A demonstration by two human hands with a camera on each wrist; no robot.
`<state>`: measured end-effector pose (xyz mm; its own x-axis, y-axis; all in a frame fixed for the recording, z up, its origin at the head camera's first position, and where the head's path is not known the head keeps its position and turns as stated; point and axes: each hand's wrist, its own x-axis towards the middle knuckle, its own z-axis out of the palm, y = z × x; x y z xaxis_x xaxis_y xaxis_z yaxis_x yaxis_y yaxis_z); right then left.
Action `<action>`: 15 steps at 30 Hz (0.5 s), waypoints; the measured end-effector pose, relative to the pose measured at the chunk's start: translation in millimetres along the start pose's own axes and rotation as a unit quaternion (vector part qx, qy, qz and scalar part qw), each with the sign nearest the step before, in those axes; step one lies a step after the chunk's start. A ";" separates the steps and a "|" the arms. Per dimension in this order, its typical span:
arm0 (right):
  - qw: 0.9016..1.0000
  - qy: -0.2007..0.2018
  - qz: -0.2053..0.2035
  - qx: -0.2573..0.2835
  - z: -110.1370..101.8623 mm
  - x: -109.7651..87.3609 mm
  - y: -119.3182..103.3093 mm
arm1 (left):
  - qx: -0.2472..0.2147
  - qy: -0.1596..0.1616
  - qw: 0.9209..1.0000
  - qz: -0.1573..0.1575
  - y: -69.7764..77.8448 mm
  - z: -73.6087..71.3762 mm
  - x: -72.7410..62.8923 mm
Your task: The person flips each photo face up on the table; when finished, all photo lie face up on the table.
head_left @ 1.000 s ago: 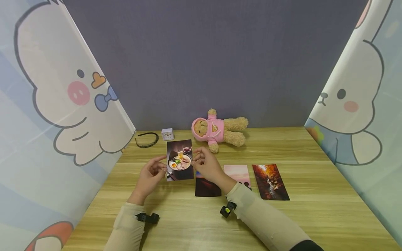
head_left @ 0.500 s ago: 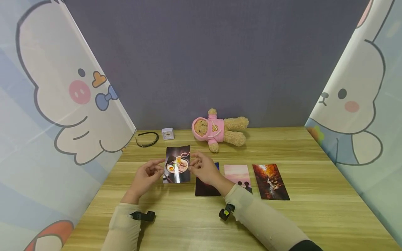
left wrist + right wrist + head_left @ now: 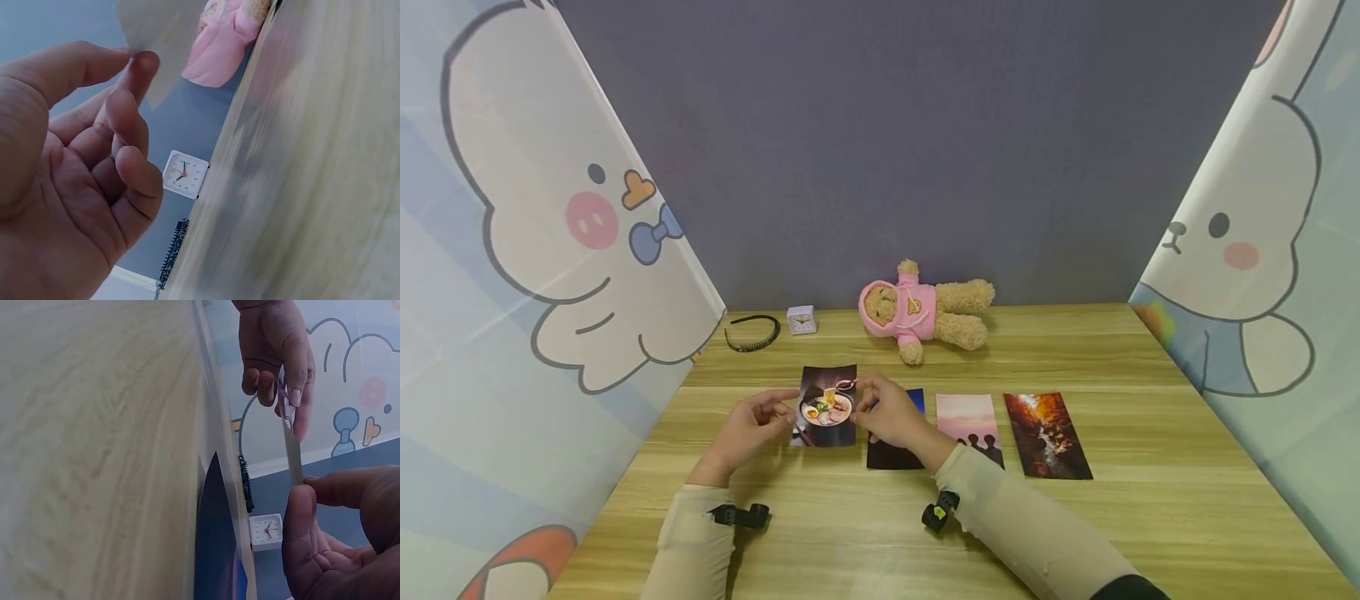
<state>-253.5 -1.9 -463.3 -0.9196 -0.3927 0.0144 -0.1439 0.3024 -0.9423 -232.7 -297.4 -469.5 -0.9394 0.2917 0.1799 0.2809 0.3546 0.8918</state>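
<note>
Between my hands is a photo card printed with a bowl of ramen, tilted and held above the table. My left hand pinches its left edge between thumb and index finger. On the opposite edge, my right hand pinches the card the same way. In the left wrist view the card's pale back shows at the fingertips. A dark blue photo lies on the table, partly covered by my right hand. To its right are a pink sky photo and an autumn stream photo.
A teddy bear in a pink hoodie lies at the back of the wooden table. Left of it stand a small white clock and a black toothed headband. A grey panel rises behind, with cartoon-printed side walls.
The ramen photo has come down toward the table and leans back more, both hands still pinching it. The left hand has shifted slightly left. The other photos stay put.
</note>
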 end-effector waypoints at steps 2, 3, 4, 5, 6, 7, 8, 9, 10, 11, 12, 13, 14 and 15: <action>1.000 -0.004 0.014 -0.009 0.9 0.0 1.0 | 0.003 -0.010 1.000 -0.008 0.0 -0.2 -0.3; 1.000 -0.006 0.019 -0.015 1.1 -0.2 1.2 | 0.004 -0.015 1.000 -0.010 -0.3 -0.4 -0.3; 0.999 -0.010 0.024 -0.021 1.4 -0.3 1.8 | 0.006 -0.019 1.000 -0.013 -0.5 -0.6 -0.4; 0.999 -0.013 0.028 -0.025 1.6 -0.5 2.1 | 0.008 -0.022 1.000 -0.015 -1.1 -0.7 -0.4; 0.999 -0.017 0.032 -0.028 1.9 -0.7 2.4 | 0.009 -0.026 0.999 -0.017 -1.4 -0.9 -0.3; 0.999 -0.020 0.034 -0.031 1.9 -1.0 2.6 | 0.012 -0.030 0.999 -0.019 -1.9 -1.0 -0.3; 0.998 -0.024 0.037 -0.035 2.3 -1.3 3.0 | 0.012 -0.032 0.999 -0.022 -2.5 -1.2 -0.3; 0.998 -0.027 0.040 -0.036 2.6 -1.7 3.2 | 0.013 -0.036 0.999 -0.024 -3.1 -1.3 -0.2; 0.998 -0.030 0.042 -0.037 3.1 -2.0 3.9 | 0.016 -0.038 0.999 -0.027 -3.4 -1.4 -0.2; 0.998 -0.033 0.045 -0.037 3.7 -2.2 4.5 | 0.016 -0.042 0.999 -0.030 -4.1 -1.4 0.0; 0.998 -0.035 0.046 -0.037 4.2 -2.2 5.2 | 0.018 -0.044 0.998 -0.032 -4.6 -1.3 0.1; 0.997 -0.037 0.048 -0.038 4.6 -2.2 6.1 | 0.019 -0.046 0.998 -0.036 -5.2 -1.2 0.3; 0.997 -0.039 0.050 -0.039 5.2 -2.1 7.1 | 0.020 -0.047 0.998 -0.038 -5.7 -1.0 0.5; 0.997 -0.041 0.051 -0.037 5.5 -1.9 8.0 | 0.021 -0.049 0.998 -0.040 -6.2 -0.7 0.8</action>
<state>-250.9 -3.5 -472.7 -0.8982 -0.4255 -0.1102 -0.0811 0.4068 -0.9099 -235.3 -299.9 -474.6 -0.9360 0.3458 0.0653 0.2157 0.4171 0.8829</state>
